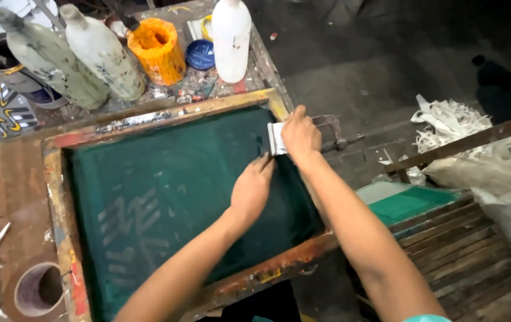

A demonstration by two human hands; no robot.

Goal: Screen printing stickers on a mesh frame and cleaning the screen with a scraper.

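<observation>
**Fingers pinch a white strip at the far right edge of the screen**

Fingers (296,117) of the right hand (300,136) are closed on a small white strip (276,138), pinching it where the green mesh (172,191) meets the right rail of the wooden screen frame (57,197). The left hand (252,188) lies palm down on the mesh just near of the strip, its fingertips (265,160) together and pressed flat, almost touching the strip's lower end.

The frame fills most of the worktop (11,179). Its long axis runs from near left to far right, and it sits turned slightly against the worktop's edges. A bare band of worktop shows on the left. On the far side the frame's rail is close to a row of containers: two grey-white bottles (79,56), an orange pot (157,49), a blue lid (200,53) and a white bottle (231,37). A metal clamp (333,131) juts out past the right rail, just beside the right hand, over dark floor. A roll of tape (39,289) lies at the near left corner.

The strip stands roughly upright in the view, its long side running along the right rail.

Both forearms reach in from the near edge, slanting far and left to right; the right wrist is bent down over the rail, while the left is nearly straight.
</observation>
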